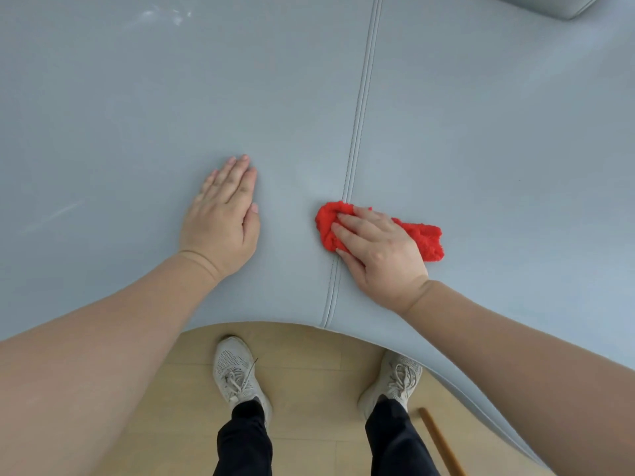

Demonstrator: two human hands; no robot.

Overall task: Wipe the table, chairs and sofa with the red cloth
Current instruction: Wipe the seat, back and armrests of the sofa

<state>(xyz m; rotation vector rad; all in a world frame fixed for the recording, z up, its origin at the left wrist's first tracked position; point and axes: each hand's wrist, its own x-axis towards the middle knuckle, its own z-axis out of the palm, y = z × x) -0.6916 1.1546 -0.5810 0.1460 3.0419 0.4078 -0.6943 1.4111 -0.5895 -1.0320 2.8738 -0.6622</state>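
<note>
The grey-blue sofa seat (137,108) fills most of the head view, with a stitched seam (360,97) running from the top down to its front edge. The red cloth (424,240) lies bunched on the seat right at the seam. My right hand (379,250) rests on top of the cloth, its fingers bent over the cloth's left end and pressing it to the seat. My left hand (225,214) lies flat on the seat to the left of the seam, fingers straight and together, holding nothing.
A grey cushion corner (563,5) shows at the top right. Below the sofa's front edge is light wooden floor (309,365) with my two feet in pale trainers. A wooden stick (441,441) lies on the floor at the lower right.
</note>
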